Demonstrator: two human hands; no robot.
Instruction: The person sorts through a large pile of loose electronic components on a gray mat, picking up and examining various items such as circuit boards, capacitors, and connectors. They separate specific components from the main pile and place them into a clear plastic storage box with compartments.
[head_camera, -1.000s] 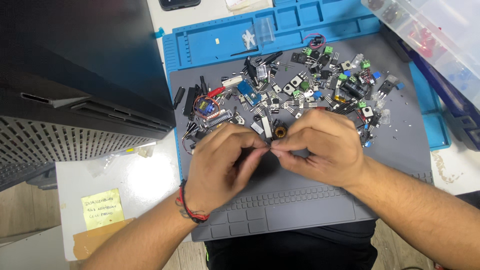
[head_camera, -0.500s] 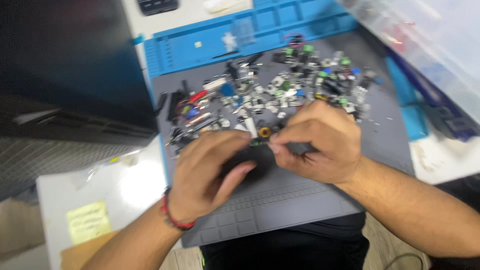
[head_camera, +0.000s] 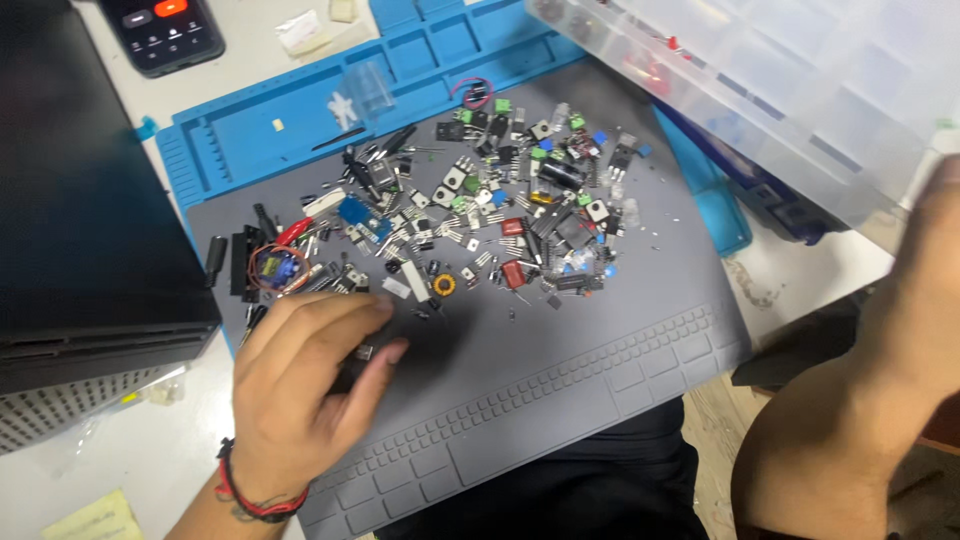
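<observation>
While the left hand rests curled on the grey silicone work mat, its fingers loosely pinch 1 tiny dark component, at 7 o'clock from the heap of electronic parts. At 3 o'clock, the right hand rises toward the clear compartment organiser; its grip cannot be told. Sorting seems underway.

White desk under even overhead light — a grey work mat with a blue tray border covers most of it. Black computer case along the left edge, phone at the top, clear compartment organizer box top right. Yellow sticky note bottom left — wood floor shows below the desk edge.
</observation>
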